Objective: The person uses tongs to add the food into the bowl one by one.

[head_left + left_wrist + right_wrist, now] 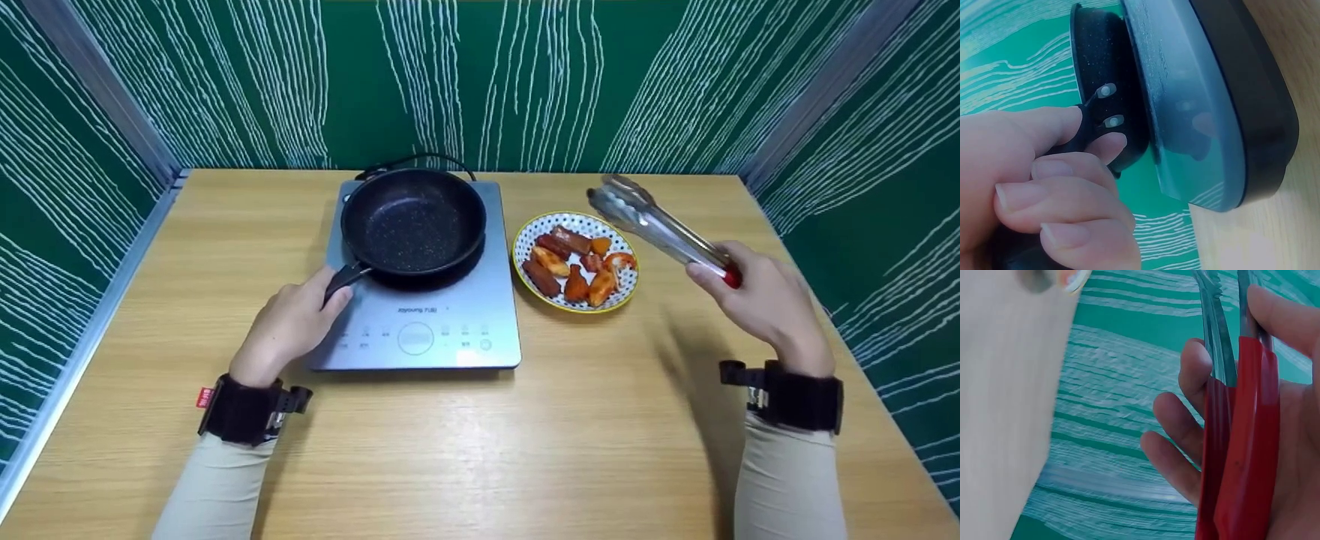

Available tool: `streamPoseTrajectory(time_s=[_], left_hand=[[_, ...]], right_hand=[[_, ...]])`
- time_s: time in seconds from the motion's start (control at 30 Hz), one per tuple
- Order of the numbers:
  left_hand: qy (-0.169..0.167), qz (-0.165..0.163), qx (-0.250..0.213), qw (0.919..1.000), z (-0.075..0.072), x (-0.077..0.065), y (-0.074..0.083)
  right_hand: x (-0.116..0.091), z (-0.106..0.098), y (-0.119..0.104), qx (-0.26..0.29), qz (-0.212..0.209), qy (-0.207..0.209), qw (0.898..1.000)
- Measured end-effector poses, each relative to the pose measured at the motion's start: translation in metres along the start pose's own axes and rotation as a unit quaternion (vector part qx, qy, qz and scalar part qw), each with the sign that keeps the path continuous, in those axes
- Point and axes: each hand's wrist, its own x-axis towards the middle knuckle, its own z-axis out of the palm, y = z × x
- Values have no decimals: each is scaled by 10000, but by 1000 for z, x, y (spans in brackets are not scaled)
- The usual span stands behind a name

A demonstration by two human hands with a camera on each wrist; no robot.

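Observation:
A black frying pan (414, 217) sits on the induction cooktop (390, 352), its inside bare. My left hand (294, 324) grips the pan's handle (1086, 126), fingers curled round it. In my right hand (766, 300) are metal tongs (667, 232) with red grips (1249, 444); the fingers curl round the grips and the thumb lies along one arm. The tongs' tips hang in the air right of a dotted plate (527, 292) with a yellow rim. On that plate lie several pieces of browned meat (576, 283) and other cooked food.
A black cord (435, 156) runs behind the cooktop. Green walls with white streaks (360, 82) close off the back and both sides of the wooden table (450, 450). Dark straps with small cameras (247, 405) are on both wrists.

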Motion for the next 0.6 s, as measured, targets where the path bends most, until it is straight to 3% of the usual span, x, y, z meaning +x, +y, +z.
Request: streamPoseTrajectory(time_s=[0.2, 0.43, 0.6], left_hand=[[5, 60, -56, 10000, 0, 0, 0], [11, 62, -30, 10000, 0, 0, 0], [70, 156, 15, 9999, 1, 0, -1]], right_hand=[[2, 3, -20, 56, -115, -97, 9999], [8, 16, -25, -137, -418, -264, 9987], [12, 27, -28, -235, -395, -421, 9981]])
